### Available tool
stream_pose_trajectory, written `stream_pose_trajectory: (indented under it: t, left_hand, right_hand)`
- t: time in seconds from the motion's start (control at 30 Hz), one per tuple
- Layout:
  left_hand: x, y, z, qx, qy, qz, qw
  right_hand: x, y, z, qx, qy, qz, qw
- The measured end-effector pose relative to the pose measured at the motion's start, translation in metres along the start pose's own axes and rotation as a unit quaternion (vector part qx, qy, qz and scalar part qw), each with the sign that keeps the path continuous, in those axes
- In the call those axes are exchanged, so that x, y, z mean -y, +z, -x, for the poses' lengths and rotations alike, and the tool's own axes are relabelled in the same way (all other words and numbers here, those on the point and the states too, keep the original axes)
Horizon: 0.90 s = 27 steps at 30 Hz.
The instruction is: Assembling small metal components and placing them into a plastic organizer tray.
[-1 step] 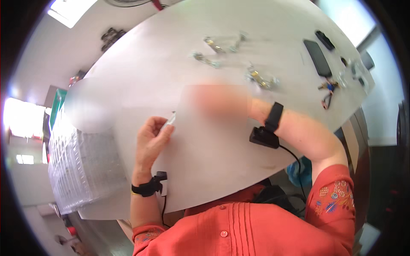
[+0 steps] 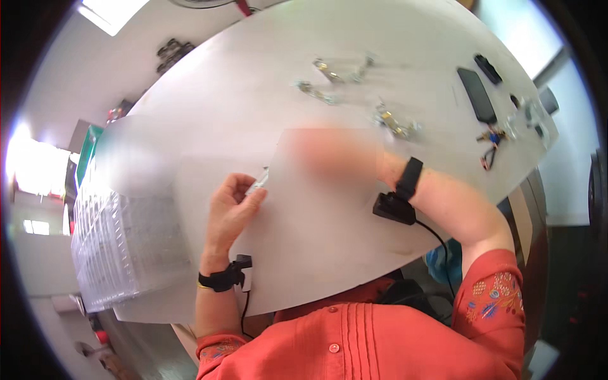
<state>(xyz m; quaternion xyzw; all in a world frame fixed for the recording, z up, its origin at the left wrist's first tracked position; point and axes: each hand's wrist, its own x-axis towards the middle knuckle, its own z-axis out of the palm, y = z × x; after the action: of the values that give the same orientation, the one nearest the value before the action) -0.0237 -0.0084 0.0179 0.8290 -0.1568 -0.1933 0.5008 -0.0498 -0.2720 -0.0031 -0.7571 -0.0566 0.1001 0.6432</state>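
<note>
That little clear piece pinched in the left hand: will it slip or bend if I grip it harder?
The small clear piece looks thin and glossy, so probably slippery. The left hand holds it by the fingers alone, which suggests it is light. It looks straight, so likely fairly stiff, but it is too small to be sure.

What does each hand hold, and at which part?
The left hand pinches a small metal piece by its lower end. The right hand is blurred; cannot tell.

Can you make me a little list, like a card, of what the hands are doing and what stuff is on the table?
Left hand: pinches a small silvery metal piece
Right hand: blurred, cannot tell what it holds
Surface: white oval table
Left side: clear plastic tray stack
Far side: small shiny metal clips
Right side: black flat phone
</note>
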Motion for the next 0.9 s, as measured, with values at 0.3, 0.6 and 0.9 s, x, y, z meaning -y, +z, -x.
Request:
stream_pose_trajectory:
  t: [0.3, 0.6, 0.9]
  left_hand:
    - [0.017, -0.005, 0.002, -0.131, 0.153, -0.182, 0.962]
    - [0.023, 0.013, 0.000, -0.120, 0.162, -0.246, 0.948]
    - [-0.052, -0.027, 0.069, -0.177, 0.290, -0.223, 0.914]
  right_hand:
    - [0.002, -0.004, -0.038, 0.022, 0.141, -0.028, 0.989]
    - [0.003, -0.004, -0.028, 0.017, 0.161, -0.033, 0.986]
    - [0.005, -0.010, -0.024, 0.003, 0.164, -0.035, 0.986]
